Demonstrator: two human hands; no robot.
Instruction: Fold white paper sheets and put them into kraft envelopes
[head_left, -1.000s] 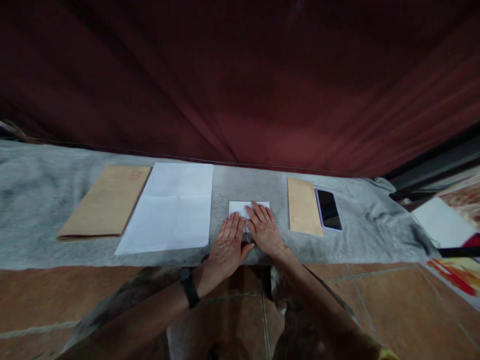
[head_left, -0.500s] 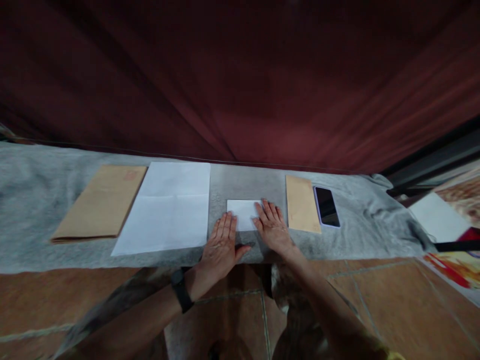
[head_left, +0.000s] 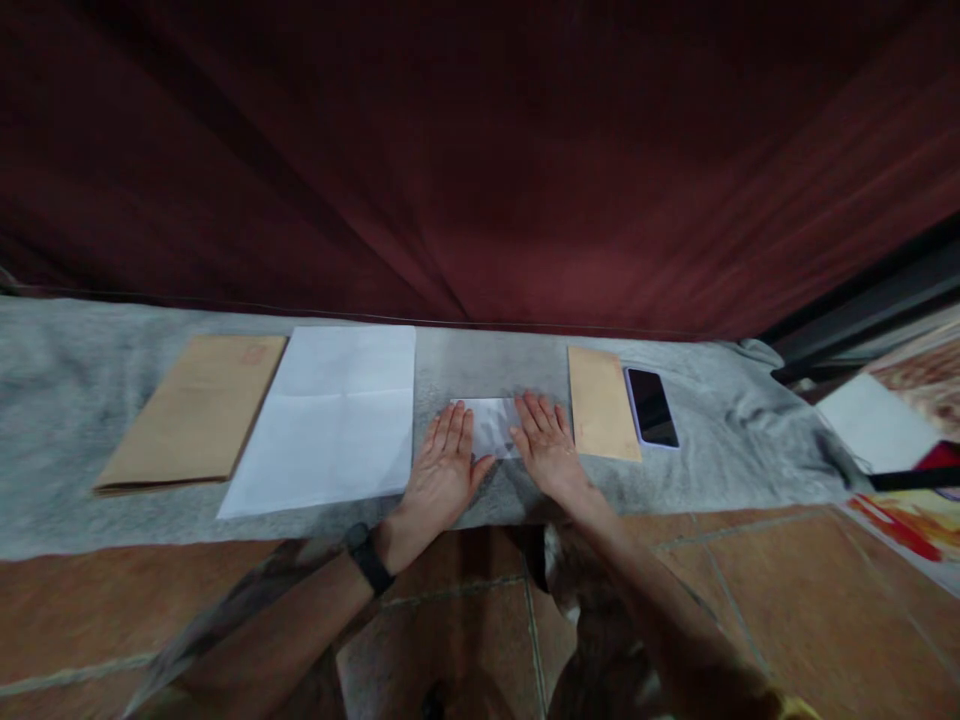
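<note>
A small folded white paper (head_left: 491, 425) lies on the grey cloth (head_left: 67, 370) near its front edge. My left hand (head_left: 442, 472) rests flat on the paper's left end, fingers stretched out. A black band sits on that wrist. On the paper's right end my right hand (head_left: 549, 450) presses flat, fingers spread. Neither hand grips anything.
A large white sheet (head_left: 330, 415) and a big brown envelope (head_left: 196, 412) lie to the left. To the right are a narrow tan envelope (head_left: 602, 415) and a dark phone (head_left: 651, 406). A dark red curtain (head_left: 480, 160) hangs behind. Tiled floor (head_left: 750, 600) lies in front.
My two hands have slid apart from the middle of the folded paper to its left and right ends. The paper has stayed in place.
</note>
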